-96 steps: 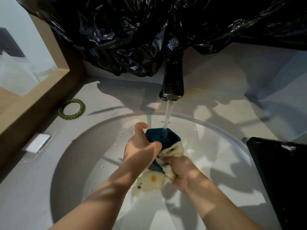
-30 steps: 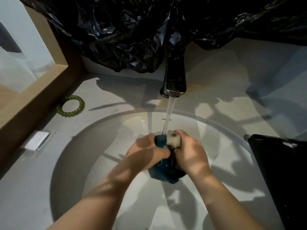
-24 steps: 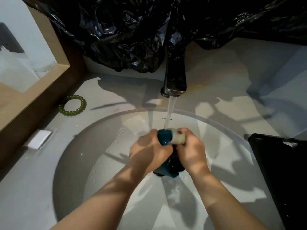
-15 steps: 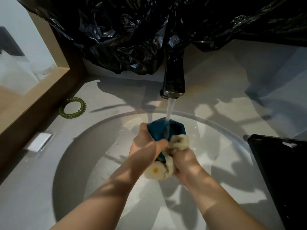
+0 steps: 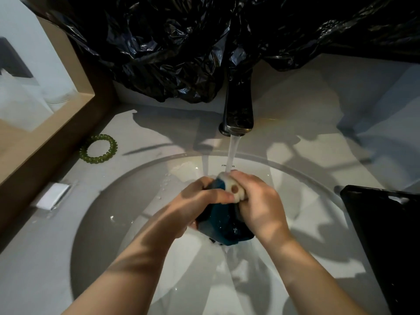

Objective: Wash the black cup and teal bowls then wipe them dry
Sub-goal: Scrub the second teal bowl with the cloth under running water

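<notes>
One teal bowl point(image 5: 219, 223) near half-hidden sink lettering point(image 5: 228, 165)

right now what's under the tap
The pale cloth, held by the right hand against the teal bowl that the left hand grips. The bowl's inside is hidden.

bowl point(image 5: 221, 226): teal
sponge point(image 5: 234, 189): cream, brown spot
hair tie point(image 5: 98, 149): green
sink point(image 5: 295, 201): white
plastic sheet point(image 5: 181, 46): black
</notes>
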